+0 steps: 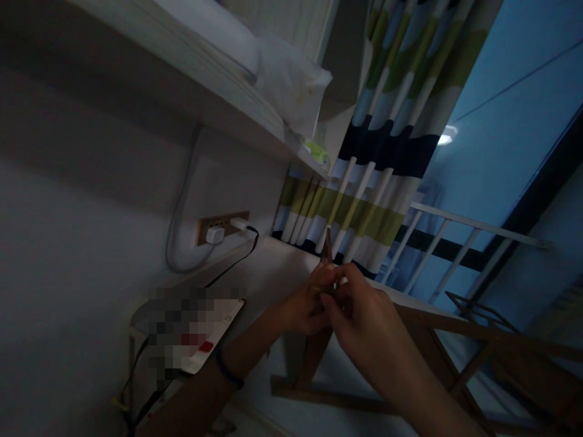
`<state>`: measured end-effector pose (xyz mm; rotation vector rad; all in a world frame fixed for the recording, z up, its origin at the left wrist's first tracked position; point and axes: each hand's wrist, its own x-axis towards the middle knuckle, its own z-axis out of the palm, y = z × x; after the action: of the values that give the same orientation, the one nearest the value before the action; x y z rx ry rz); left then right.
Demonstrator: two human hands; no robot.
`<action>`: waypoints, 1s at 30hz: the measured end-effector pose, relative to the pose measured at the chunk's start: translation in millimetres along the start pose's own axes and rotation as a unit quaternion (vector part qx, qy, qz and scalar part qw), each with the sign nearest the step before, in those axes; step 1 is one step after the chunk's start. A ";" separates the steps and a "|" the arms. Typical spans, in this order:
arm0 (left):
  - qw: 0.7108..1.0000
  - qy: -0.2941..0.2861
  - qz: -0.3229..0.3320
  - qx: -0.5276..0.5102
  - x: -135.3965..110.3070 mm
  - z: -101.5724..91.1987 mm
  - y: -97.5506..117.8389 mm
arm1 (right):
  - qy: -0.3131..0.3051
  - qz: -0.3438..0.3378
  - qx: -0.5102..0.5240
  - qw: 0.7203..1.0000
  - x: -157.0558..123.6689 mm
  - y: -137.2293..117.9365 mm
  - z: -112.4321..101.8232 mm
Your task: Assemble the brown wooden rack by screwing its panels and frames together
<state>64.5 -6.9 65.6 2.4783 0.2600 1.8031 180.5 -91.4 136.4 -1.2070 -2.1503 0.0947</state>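
My left hand reaches in from the lower left, a dark band around its wrist. Its fingers are closed around a wooden post, whose narrow tip sticks up above them. The post belongs to a brown wooden frame that continues below the hands. Close against it, my right hand is pinched, thumb and fingertips together. Something small and dark, with a thin yellowish edge, shows between the two hands; dim light and the fingers hide what it is.
On the white desk at left lies a phone or tablet with a lit screen, partly blurred out. A black cable runs to a wall socket. A shelf overhangs from above. Beyond are a striped curtain and white railing.
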 end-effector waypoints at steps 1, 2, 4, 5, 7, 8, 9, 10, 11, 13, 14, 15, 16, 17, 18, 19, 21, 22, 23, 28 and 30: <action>0.999 -0.030 0.024 0.014 1.8 -2.2 3.6 | -0.013 0.017 0.070 0.997 -0.1 3.4 -1.1; 0.997 -0.056 0.041 0.030 3.2 -3.8 6.3 | -0.030 0.036 0.143 0.989 -0.8 7.1 -1.7; 0.995 -0.080 0.036 0.046 4.9 -5.5 9.1 | -0.059 0.067 0.263 0.961 -3.6 15.0 -1.9; 0.995 -0.084 0.025 0.043 5.2 -5.8 9.4 | -0.062 0.075 0.291 0.952 -5.7 18.7 -1.9; 0.996 -0.083 0.004 0.030 5.2 -5.9 9.1 | -0.043 0.074 0.275 0.957 -10.9 25.1 -2.2; 0.996 -0.082 -0.006 0.023 5.1 -6.0 8.9 | -0.027 0.066 0.243 0.967 -13.8 27.5 -2.7; 0.996 -0.083 -0.011 0.017 5.0 -6.1 8.7 | -0.012 0.051 0.206 0.977 -16.7 29.3 -3.2; 0.997 -0.081 -0.011 0.012 4.8 -6.1 8.5 | 0.002 0.032 0.169 0.985 -19.6 30.8 -3.5; 0.997 -0.080 -0.009 0.011 4.6 -6.1 8.3 | 0.015 0.010 0.136 0.991 -22.2 31.8 -3.5; 0.997 -0.072 0.003 0.010 3.8 -5.5 7.2 | 0.048 -0.039 0.082 0.995 -26.6 33.2 -1.7; 0.998 -0.064 0.009 0.012 3.0 -4.9 6.3 | 0.064 -0.060 0.062 0.994 -28.2 33.6 0.1; 0.998 -0.057 0.012 0.017 2.0 -4.2 5.1 | 0.079 -0.075 0.044 0.993 -29.7 34.0 2.3; 0.998 -0.053 0.010 0.025 0.8 -3.5 3.8 | 0.088 -0.087 0.028 0.992 -30.9 34.1 5.0; 0.998 -0.053 0.006 0.033 -0.4 -2.7 2.3 | 0.093 -0.096 0.013 0.991 -32.0 34.1 7.7; 0.998 -0.055 0.002 0.038 -1.7 -1.9 0.9 | 0.096 -0.102 -0.002 0.990 -33.0 33.8 10.4; 0.998 -0.056 -0.001 0.042 -2.9 -1.2 -0.4 | 0.100 -0.104 -0.016 0.989 -33.8 33.2 12.9; 0.998 -0.051 0.002 0.040 -4.7 0.4 -2.7 | 0.112 -0.103 -0.029 0.988 -35.1 31.1 17.1; 0.998 -0.045 0.008 0.034 -5.1 1.3 -3.4 | 0.119 -0.098 -0.027 0.988 -35.5 29.6 19.0; 0.999 -0.038 0.015 0.027 -5.3 2.2 -4.0 | 0.126 -0.094 -0.022 0.987 -35.6 27.9 20.7; 0.999 -0.015 0.043 0.006 -4.2 5.3 -5.2 | 0.127 -0.118 0.000 0.985 -32.5 17.4 30.7; 0.999 -0.019 0.038 0.007 -4.6 5.4 -6.3 | 0.131 -0.137 0.011 0.982 -30.6 13.3 34.3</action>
<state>67.7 -1.3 58.7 2.5640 0.1794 1.7853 181.4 -99.3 89.2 -0.8471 -2.0514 -0.1527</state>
